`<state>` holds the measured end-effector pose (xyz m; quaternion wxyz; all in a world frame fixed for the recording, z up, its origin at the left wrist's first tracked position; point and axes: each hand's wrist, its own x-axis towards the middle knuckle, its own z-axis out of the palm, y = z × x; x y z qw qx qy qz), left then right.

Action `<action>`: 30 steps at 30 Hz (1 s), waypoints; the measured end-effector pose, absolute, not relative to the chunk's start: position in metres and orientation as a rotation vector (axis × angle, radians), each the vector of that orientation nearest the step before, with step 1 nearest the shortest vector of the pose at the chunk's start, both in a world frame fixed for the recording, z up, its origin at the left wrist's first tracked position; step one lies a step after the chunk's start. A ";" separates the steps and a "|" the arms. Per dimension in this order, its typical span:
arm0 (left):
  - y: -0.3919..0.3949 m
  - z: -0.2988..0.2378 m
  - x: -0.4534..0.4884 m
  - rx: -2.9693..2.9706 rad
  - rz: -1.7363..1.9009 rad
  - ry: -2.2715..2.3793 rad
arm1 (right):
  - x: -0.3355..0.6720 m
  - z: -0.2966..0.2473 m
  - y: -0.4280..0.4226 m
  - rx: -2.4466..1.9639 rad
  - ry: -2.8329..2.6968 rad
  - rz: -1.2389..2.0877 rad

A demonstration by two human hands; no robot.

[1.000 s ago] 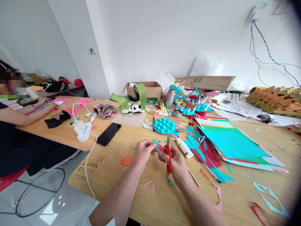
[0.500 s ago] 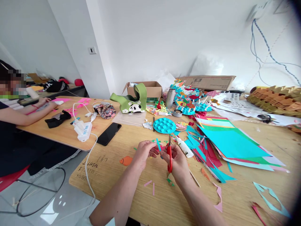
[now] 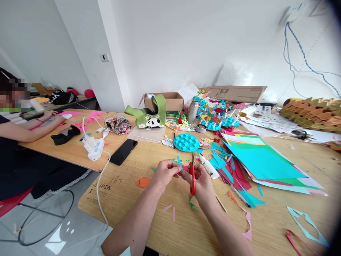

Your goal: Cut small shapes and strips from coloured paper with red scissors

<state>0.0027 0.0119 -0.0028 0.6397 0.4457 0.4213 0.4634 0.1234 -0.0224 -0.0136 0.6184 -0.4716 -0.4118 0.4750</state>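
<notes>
Over the wooden table, my right hand [image 3: 201,181] is closed around red-handled scissors [image 3: 192,179], blades pointing away from me. Its thumb and fingertip also touch the lower end of a narrow blue paper strip [image 3: 179,161]. My left hand [image 3: 165,174] pinches that strip from the other side, its fingertips almost meeting those of my right hand. Beneath the wrists lie two short pink paper strips [image 3: 174,214]. An orange paper fish [image 3: 143,182] rests left of my left hand. Just past the scissors is a white glue bottle [image 3: 209,166].
Coloured paper sheets [image 3: 263,156] and blue and red scraps [image 3: 239,174] cover the right side. A blue round piece [image 3: 186,142], a green panda bag [image 3: 151,119] and a phone [image 3: 124,152] lie farther back. A white cable [image 3: 98,192] hangs at left; a co-worker's arm [image 3: 34,129] rests beyond.
My left fingertips have closed in and moved slightly right onto the blue paper strip. The right hand and scissors have stayed nearly still.
</notes>
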 end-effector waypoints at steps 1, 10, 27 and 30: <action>0.012 -0.003 0.002 1.003 1.083 0.959 | 0.124 -0.013 -0.023 -1.098 -0.944 1.089; 0.019 0.000 -0.008 0.914 1.214 1.017 | 0.125 -0.009 -0.024 -1.226 -1.045 1.317; 0.017 0.001 -0.006 0.877 1.218 1.040 | 0.125 -0.014 -0.023 -1.072 -0.949 1.412; 0.016 -0.001 -0.002 0.897 1.191 1.055 | 0.124 -0.013 -0.023 -1.050 -0.903 1.365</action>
